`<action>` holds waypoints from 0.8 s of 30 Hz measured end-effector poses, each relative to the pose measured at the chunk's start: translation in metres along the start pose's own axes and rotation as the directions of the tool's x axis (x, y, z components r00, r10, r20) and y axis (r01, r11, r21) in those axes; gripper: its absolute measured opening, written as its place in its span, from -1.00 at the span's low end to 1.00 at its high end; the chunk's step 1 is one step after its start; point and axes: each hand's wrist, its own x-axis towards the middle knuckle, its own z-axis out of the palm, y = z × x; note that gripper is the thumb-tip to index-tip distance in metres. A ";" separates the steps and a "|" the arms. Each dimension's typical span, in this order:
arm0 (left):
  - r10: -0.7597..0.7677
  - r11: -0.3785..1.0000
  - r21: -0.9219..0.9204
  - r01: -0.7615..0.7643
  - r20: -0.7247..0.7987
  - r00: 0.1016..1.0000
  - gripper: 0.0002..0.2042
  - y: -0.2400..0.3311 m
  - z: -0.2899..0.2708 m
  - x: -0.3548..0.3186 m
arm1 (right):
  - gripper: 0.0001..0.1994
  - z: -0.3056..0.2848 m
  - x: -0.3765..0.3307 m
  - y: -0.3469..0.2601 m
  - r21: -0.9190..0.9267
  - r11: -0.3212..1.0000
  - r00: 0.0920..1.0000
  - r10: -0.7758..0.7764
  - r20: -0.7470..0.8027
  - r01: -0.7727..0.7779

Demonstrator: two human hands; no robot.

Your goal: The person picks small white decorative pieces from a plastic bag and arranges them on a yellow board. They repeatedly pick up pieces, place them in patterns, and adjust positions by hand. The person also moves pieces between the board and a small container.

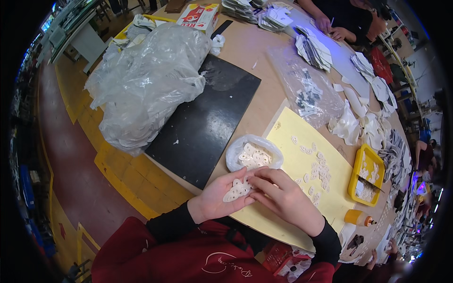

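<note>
Several small cream oval pieces with holes (237,190) lie in the cupped palm of my left hand (214,195). Over that palm, my right hand (283,191) has its thumb and fingertips pinched together at the edge of the pile; what sits between the fingertips is hidden. Just beyond both hands stands a round tub lined with a clear plastic bag (231,158), holding many more of the same pieces (255,154). To the right, on a yellow sheet (288,127), similar pieces (321,170) are scattered loosely.
A black board (207,118) lies at left, with a big bundle of clear plastic (151,80) over its edge. At right are a yellow tray (352,188) and an orange bottle (358,217). Stacked white pieces (314,51) lie farther back, near a co-worker's hands (332,30).
</note>
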 end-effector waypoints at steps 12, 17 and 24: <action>0.061 0.998 -0.017 -0.063 -0.094 0.994 -0.56 -0.004 0.003 0.003 | -0.64 -0.002 0.005 -0.001 -0.151 0.988 0.999 -0.024 0.032 0.028; 0.036 0.989 -0.148 -0.013 0.155 0.987 -0.63 -0.005 -0.031 0.004 | -0.65 0.001 0.006 0.001 0.043 0.996 0.996 0.083 0.014 -0.083; 0.041 0.991 -0.132 -0.033 0.059 0.997 -0.63 -0.004 -0.011 0.002 | -0.68 0.006 0.009 -0.005 0.102 0.979 0.984 0.178 0.005 -0.178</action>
